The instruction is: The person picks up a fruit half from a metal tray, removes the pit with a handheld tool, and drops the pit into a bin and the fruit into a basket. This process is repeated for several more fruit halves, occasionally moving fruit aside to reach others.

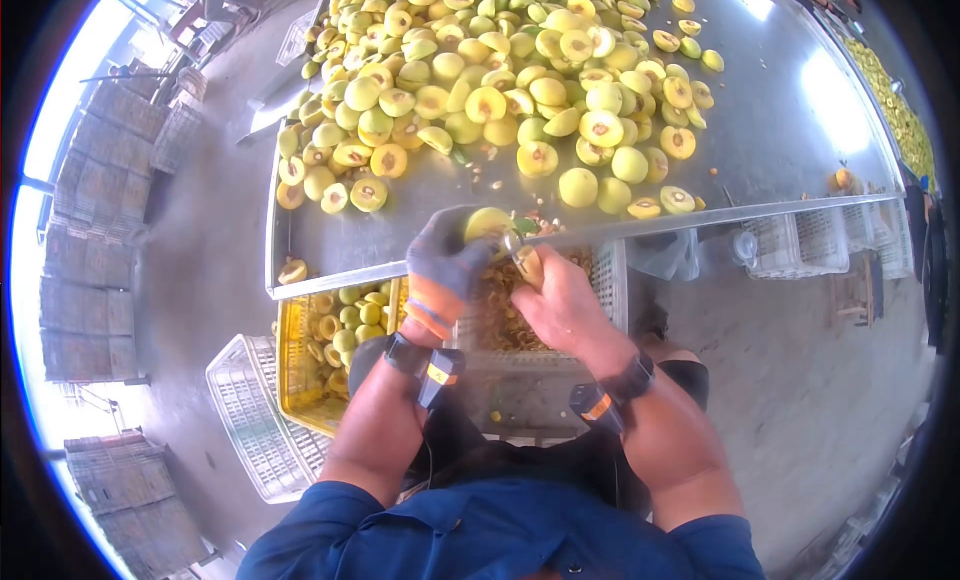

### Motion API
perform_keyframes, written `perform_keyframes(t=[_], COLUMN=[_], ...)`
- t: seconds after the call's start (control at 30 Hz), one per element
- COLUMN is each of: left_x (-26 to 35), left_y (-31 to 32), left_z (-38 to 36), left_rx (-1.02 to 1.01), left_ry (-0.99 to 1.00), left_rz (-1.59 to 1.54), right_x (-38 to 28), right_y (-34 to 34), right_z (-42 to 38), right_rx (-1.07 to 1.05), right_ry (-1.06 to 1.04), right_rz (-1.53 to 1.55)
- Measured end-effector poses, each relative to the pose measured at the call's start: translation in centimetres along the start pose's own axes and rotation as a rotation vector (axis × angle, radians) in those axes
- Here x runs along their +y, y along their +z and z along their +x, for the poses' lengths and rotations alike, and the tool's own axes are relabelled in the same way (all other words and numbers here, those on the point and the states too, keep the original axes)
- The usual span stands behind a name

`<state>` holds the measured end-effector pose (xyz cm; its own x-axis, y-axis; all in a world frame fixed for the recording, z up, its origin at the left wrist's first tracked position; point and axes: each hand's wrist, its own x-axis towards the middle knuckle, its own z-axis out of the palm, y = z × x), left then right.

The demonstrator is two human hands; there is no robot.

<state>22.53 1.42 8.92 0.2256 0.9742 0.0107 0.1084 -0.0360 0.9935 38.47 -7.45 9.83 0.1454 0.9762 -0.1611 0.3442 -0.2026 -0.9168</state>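
Observation:
My left hand (447, 255), in a dark glove with an orange cuff, is closed around a yellow-green stone fruit (490, 226) just past the table's near edge. Bare and curled, my right hand (567, 302) grips a wooden-handled pitting tool (525, 260). Its metal end meets the fruit's right side. Below my hands, a light crate (612, 275) holds brown pits and scraps. To the left, a yellow crate (293, 365) contains fruit halves. A large heap of halved and whole stone fruit (485, 105) covers the table's far middle.
The metal table (780, 110) has a raised near rim. An empty white crate (250, 420) sits on the floor at left; stacked crates (90, 315) line the far left. More white crates (800, 245) and a clear plastic bag (675, 255) are under the table's right side.

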Motion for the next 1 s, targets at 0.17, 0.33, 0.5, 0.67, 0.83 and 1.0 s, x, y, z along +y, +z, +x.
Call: perform_keyframes(t=[0.17, 0.33, 0.5, 0.67, 0.83, 1.0], left_x=[0.7, 0.0, -1.0, -1.1, -5.0, -5.0], left_y=[1.0, 0.5, 0.1, -0.4, -0.2, 0.3], left_z=[-1.0, -1.3, -1.4, -1.8, -0.4, -0.4], left_rx=[-0.028, -0.082, -0.085, -0.151, 0.011, 0.107], left_ry=[-0.012, 0.11, 0.248, 0.168, 0.351, 0.426], left_rz=[-0.038, 0.148, 0.425, 0.188, 0.349, 0.632], right_x=[0.4, 2.0, 0.4, 2.3, 1.1, 1.2], right_y=[-0.2, 0.8, -0.2, 1.1, 1.5, 1.9], right_z=[-0.4, 0.5, 0.2, 0.5, 0.3, -0.2], right_rx=[0.009, -0.191, -0.282, -0.227, -0.233, -0.466], right_ry=[-0.054, -0.115, 0.007, -0.069, -0.101, 0.126], right_rz=[-0.079, 0.297, 0.295, 0.24, 0.177, 0.491])
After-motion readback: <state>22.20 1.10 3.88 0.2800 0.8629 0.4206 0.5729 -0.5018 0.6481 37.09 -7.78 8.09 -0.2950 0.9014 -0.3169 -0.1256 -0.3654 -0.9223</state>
